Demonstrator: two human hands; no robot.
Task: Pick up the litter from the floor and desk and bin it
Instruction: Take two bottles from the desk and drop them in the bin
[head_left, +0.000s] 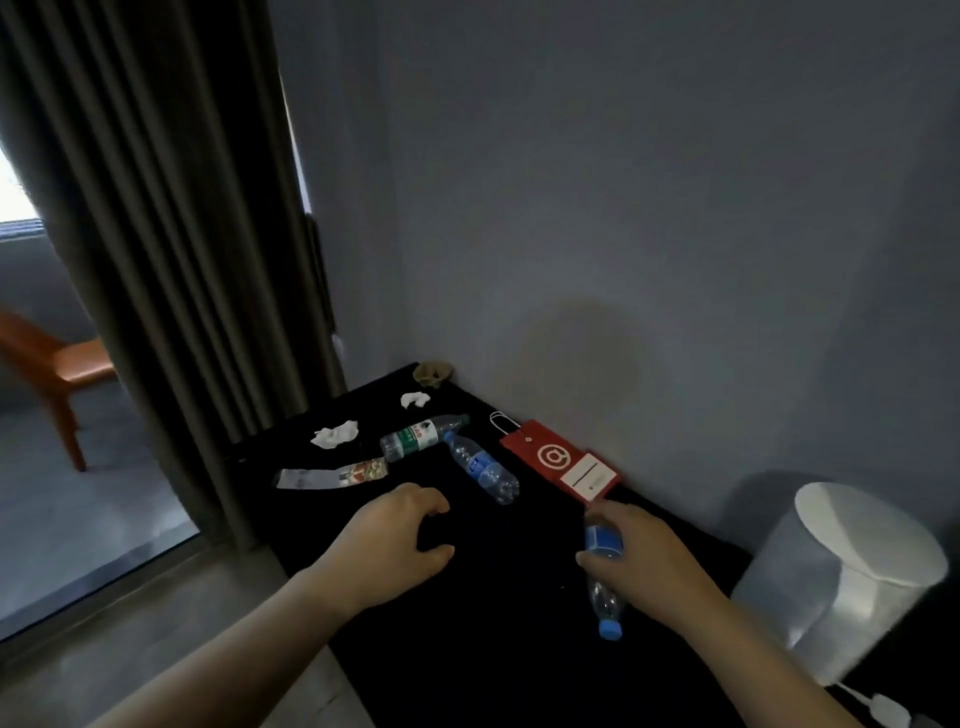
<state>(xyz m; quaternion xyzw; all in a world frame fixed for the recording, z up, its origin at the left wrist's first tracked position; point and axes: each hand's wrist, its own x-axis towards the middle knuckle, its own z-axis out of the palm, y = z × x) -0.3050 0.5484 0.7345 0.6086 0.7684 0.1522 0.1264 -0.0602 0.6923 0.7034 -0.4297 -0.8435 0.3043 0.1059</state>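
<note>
- Right hand (641, 558), reaching in from the lower right, curls fingers and thumb round a clear plastic bottle with blue label and blue cap (605, 603). The bottle is tilted, its cap pointing back toward the person, over the black desk (493, 665).
- Left hand (395, 535) is palm down over the desk with its fingers loosely curled and holds nothing. It is well apart from the right hand.
- Beyond the left hand lie a second clear bottle with a blue label (483, 470) and a clear bottle with a green-and-white label (421, 436), their necks close together.
- Left of these are a printed wrapper strip (332, 477) and a crumpled white tissue (336, 434). A smaller white tissue (415, 400) and a brownish crumpled wad (432, 373) sit near the far corner.
- A flat red paper bag with a white @ sign (561, 460) lies against the grey wall, just beyond the right hand.
- A white round bin with a clear liner (852, 577) stands just beside the desk, to the right of the right hand.
- A dark pleated curtain (171, 234) hangs on the left, with an orange chair (57, 374) behind it.
</note>
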